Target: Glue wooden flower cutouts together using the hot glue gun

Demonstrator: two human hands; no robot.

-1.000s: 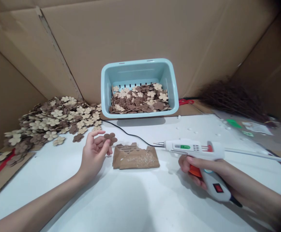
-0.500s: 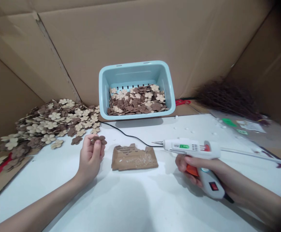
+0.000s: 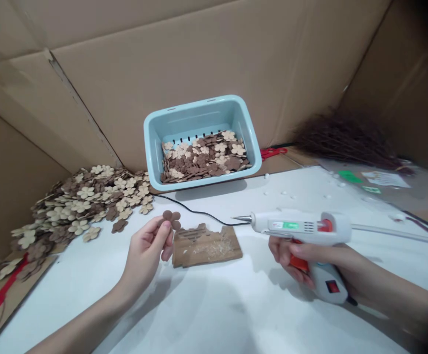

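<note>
Between thumb and fingers, my left hand (image 3: 148, 248) pinches a brown flower cutout (image 3: 171, 218), its petals spread above the fingertips. My right hand (image 3: 302, 263) grips a white hot glue gun (image 3: 298, 227) by its grey handle, fingers around the orange trigger. The metal nozzle points left toward the flower, well apart from it. A clear glue stick (image 3: 390, 233) sticks out of the gun's rear. Flat on the table between my hands lies a torn cardboard piece (image 3: 214, 248) with dried glue on its surface; my left fingers are at its left edge.
A pale blue basket (image 3: 199, 184) of brown and cream flowers stands at the back. More flowers (image 3: 84, 204) are heaped at the left. Red scissors (image 3: 272, 153) lie behind the basket's right side, with dark twigs (image 3: 350, 142) farther right. A black cord (image 3: 191, 209) crosses the table.
My left hand has moved right, bringing the flower up to the cardboard piece and turning it more face-on. The glue gun has shifted slightly right. The camera view has tilted a little.
</note>
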